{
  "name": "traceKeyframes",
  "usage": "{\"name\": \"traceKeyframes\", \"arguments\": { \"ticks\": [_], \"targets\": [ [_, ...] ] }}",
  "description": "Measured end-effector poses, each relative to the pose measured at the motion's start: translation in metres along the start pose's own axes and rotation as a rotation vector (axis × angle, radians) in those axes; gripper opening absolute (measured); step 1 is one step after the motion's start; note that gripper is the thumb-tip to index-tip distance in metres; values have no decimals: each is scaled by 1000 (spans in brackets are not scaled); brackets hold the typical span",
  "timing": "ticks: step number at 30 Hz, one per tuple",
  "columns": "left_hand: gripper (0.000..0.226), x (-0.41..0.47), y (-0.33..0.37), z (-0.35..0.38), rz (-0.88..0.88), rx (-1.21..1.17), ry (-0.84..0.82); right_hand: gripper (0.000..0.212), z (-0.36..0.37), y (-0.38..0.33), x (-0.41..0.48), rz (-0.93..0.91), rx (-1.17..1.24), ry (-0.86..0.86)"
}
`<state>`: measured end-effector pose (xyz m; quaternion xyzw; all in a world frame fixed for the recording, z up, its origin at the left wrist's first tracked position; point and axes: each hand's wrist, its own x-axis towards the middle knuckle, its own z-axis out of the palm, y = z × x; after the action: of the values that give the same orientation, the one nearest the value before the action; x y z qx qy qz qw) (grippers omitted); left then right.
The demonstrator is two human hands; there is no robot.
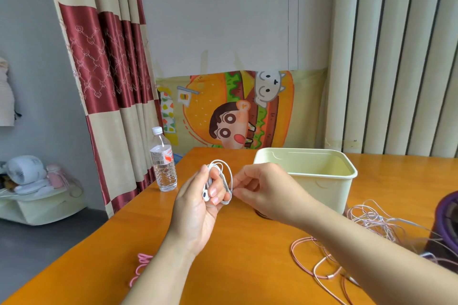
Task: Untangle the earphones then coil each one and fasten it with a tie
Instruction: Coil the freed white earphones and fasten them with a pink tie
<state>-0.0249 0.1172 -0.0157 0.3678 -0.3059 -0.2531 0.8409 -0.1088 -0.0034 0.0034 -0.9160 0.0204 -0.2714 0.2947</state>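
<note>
My left hand (198, 203) is raised above the orange table (238, 255) and holds a coiled white earphone (221, 176), its loops wound round the fingers and an earbud lying against the palm. My right hand (262, 188) is just to the right and pinches the cord at the coil's lower right side. A tangle of pink and pale earphone cables (357, 238) lies on the table to the right, partly hidden behind my right forearm. A pink coiled cable (141, 265) rests near the table's left edge.
A cream plastic bin (309, 173) stands open behind my right hand. A water bottle (163, 161) stands at the table's left corner. A dark purple object (446, 220) sits at the right edge. Curtains and a cartoon cloth hang behind.
</note>
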Motion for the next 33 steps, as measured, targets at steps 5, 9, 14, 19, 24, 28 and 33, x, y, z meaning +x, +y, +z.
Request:
{"name": "traceKeyframes", "arguments": {
  "ticks": [5,9,14,19,24,28,33],
  "targets": [
    [29,-2,5,-6,47,287,-98,32,-28,-10,3,28,-115,-52],
    [32,-2,8,-7,71,560,-178,32,-54,-33,7,-71,-96,-16],
    [34,-3,12,-3,33,623,-215,27,-52,-47,15,-175,-217,-168],
    [30,-7,19,0,-8,522,-267,28,-55,-39,17,12,141,-323],
    [28,-10,26,3,-66,327,-348,24,-48,-28,17,219,575,-423],
    [32,-13,25,5,-133,183,-328,20,-46,-28,14,243,641,-454],
    [31,-15,22,6,-197,78,-311,16,-52,-35,12,157,342,-406]
  ]
}}
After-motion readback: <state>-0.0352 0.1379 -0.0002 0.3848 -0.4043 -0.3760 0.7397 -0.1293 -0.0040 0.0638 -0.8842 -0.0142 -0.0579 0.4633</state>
